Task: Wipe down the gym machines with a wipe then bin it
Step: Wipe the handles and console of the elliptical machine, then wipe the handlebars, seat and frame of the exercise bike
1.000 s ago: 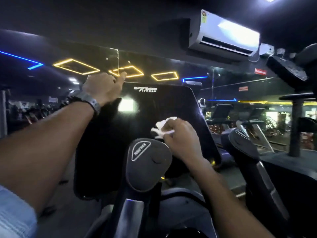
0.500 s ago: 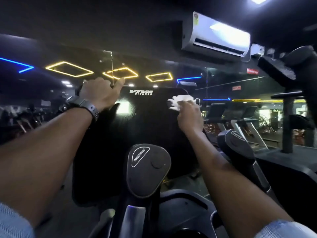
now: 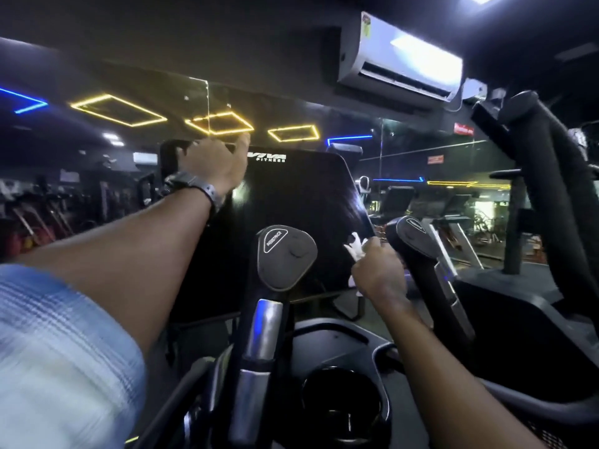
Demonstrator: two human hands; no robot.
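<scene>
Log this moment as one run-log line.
left hand: grips console top edge | right hand: holds wipe at console's lower right edge | binning: not yet

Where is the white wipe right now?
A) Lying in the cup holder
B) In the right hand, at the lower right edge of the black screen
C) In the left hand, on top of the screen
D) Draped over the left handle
B: the right hand grips the white wipe at the lower right edge of the black screen, while the left hand holds the screen's top edge.
</scene>
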